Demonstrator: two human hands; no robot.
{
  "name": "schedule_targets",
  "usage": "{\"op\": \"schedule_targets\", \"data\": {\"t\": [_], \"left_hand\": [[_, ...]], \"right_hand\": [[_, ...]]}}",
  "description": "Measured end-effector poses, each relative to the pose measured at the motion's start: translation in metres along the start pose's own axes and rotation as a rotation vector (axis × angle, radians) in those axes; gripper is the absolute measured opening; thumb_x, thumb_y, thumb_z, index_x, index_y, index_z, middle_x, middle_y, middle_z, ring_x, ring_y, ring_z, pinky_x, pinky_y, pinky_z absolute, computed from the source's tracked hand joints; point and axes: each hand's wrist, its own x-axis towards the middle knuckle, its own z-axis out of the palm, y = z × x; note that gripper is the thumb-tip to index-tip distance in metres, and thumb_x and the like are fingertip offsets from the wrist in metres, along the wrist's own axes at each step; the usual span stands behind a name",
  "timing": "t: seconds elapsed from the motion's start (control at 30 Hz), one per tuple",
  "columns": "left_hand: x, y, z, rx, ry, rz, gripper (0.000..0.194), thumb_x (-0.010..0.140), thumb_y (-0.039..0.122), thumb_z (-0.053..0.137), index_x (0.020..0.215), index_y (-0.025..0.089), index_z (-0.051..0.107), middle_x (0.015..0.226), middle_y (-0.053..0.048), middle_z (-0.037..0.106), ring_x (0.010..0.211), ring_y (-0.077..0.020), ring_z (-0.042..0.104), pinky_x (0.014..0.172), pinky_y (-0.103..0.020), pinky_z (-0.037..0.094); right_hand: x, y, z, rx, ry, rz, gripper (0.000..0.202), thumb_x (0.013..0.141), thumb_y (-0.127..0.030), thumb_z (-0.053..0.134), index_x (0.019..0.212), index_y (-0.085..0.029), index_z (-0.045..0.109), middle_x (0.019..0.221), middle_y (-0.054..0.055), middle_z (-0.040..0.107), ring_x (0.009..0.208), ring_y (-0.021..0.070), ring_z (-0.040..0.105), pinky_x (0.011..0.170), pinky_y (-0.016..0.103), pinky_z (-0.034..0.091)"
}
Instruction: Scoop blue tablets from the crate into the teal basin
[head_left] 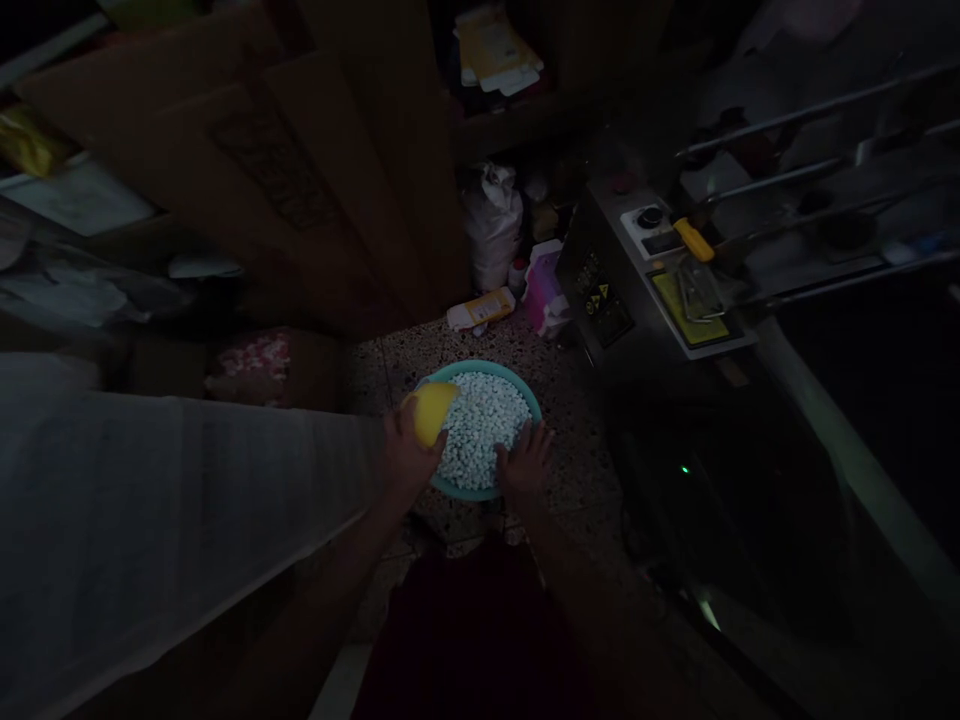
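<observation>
Our fingers (409, 425) on the left hand (407, 452) are curled around a small yellow scoop (433, 408), closed on it firmly enough that only its rounded yellow body shows past the knuckles. The scoop sits over the near-left rim of the teal basin (525, 388), which stands on the speckled floor (577, 470) and is heaped with small white pellets (484, 425); whether the scoop touches the pellets we cannot tell in this dim light. Our right hand (525, 462) lies flat with its fingers spread, palm down on the basin's near-right rim, fingertips reaching onto the pellets and gripping nothing. Both forearms come up from the bottom of the view and angle inward toward the basin, the left one emerging from a pale sleeve (187, 510).

As for writing, little can be read. Right of the basin stands a grey metal machine (622, 300) whose side carries a small yellow triangular warning sticker (600, 296) on a dark panel, its text too small to make out. On its top we see a yellow-green plate (690, 315), a black knob (649, 215) and a yellow handle (694, 240). Beyond the basin lie a yellow-and-white packet (481, 310), its printing blurred, a pink-and-white box (546, 290) and a white sack (493, 225). Left of the basin sits a carton with a pink pattern (253, 357), and behind it lean large brown cardboard sheets (300, 170) with an unreadable dark print.
</observation>
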Motion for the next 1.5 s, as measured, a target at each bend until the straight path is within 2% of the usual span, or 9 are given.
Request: {"op": "schedule_targets", "data": {"t": [0.5,0.7,0.97,1.03,1.1,1.2,1.3,1.43,1.5], "left_hand": [[-0.003,-0.007,0.0,0.035,0.068,0.167,0.071,0.073,0.045,0.065,0.134,0.015,0.045,0.129,-0.018,0.041,0.12,-0.0336,0.043,0.1,-0.046,0.039],[-0.034,-0.011,0.01,0.037,-0.052,0.433,0.058,0.073,0.037,0.067,0.128,0.021,0.055,0.138,-0.017,0.04,0.131,-0.0382,0.032,0.107,-0.051,0.03],[-0.044,-0.035,0.02,-0.091,-0.398,0.563,0.019,0.086,0.032,0.056,0.099,0.037,0.069,0.115,-0.005,0.062,0.13,-0.0245,0.041,0.113,-0.053,0.019],[-0.039,-0.039,0.018,-0.132,-0.401,0.608,0.014,0.085,0.035,0.058,0.093,0.037,0.069,0.112,-0.005,0.061,0.127,-0.0242,0.044,0.113,-0.053,0.022],[-0.031,-0.04,0.014,-0.226,-0.28,0.617,0.011,0.08,0.037,0.063,0.089,0.032,0.068,0.113,-0.006,0.059,0.124,-0.0263,0.046,0.11,-0.052,0.027],[-0.011,-0.035,0.006,-0.433,0.053,0.404,0.047,0.068,0.045,0.073,0.107,0.023,0.06,0.127,-0.012,0.05,0.125,-0.0312,0.044,0.107,-0.05,0.034],[0.012,-0.031,0.004,-0.754,0.218,-0.096,0.081,0.066,0.051,0.071,0.132,0.019,0.038,0.135,-0.015,0.045,0.123,-0.0291,0.047,0.102,-0.044,0.042],[0.033,-0.034,0.018,-1.306,-0.029,-0.675,0.058,0.083,0.053,0.052,0.128,0.018,0.045,0.121,-0.013,0.06,0.107,-0.0258,0.06,0.086,-0.04,0.054],[0.033,-0.037,0.029,-1.405,-0.149,-0.907,0.05,0.089,0.051,0.041,0.124,0.016,0.049,0.111,-0.013,0.065,0.101,-0.0252,0.063,0.078,-0.04,0.057]], "right_hand": [[0.0,0.003,0.006,-0.029,0.031,-0.009,0.075,0.092,-0.06,0.025,0.147,-0.008,0.024,0.151,0.022,0.022,0.141,0.0393,0.01,0.103,0.06,0.027],[-0.002,0.007,0.01,-0.032,0.064,-0.033,0.073,0.092,-0.056,0.029,0.147,-0.007,0.025,0.151,0.023,0.022,0.14,0.0404,0.013,0.101,0.06,0.031],[-0.003,0.01,0.015,-0.031,0.062,-0.015,0.058,0.094,-0.028,0.024,0.15,-0.015,0.018,0.15,0.021,0.027,0.14,0.039,0.018,0.097,0.062,0.036],[-0.003,0.01,0.013,-0.029,0.063,-0.018,0.058,0.094,-0.03,0.025,0.149,-0.016,0.019,0.15,0.02,0.026,0.14,0.0397,0.017,0.096,0.062,0.037],[-0.003,0.009,0.011,-0.026,0.064,-0.042,0.061,0.094,-0.038,0.029,0.149,-0.013,0.021,0.15,0.022,0.025,0.14,0.0408,0.016,0.096,0.062,0.036],[-0.002,0.006,0.005,-0.023,0.055,-0.062,0.073,0.092,-0.053,0.033,0.147,-0.006,0.025,0.149,0.026,0.024,0.14,0.0419,0.013,0.099,0.062,0.033],[-0.001,0.003,0.001,-0.019,0.031,-0.025,0.074,0.092,-0.056,0.03,0.146,-0.005,0.026,0.149,0.025,0.023,0.14,0.0408,0.013,0.1,0.061,0.032],[-0.002,0.003,-0.001,0.025,0.015,0.011,0.074,0.092,-0.058,0.025,0.146,-0.007,0.027,0.149,0.024,0.024,0.139,0.0402,0.015,0.099,0.063,0.032],[-0.003,0.007,-0.001,0.075,0.03,-0.018,0.074,0.092,-0.057,0.024,0.145,-0.005,0.028,0.148,0.026,0.025,0.139,0.0409,0.015,0.098,0.065,0.032]]}}
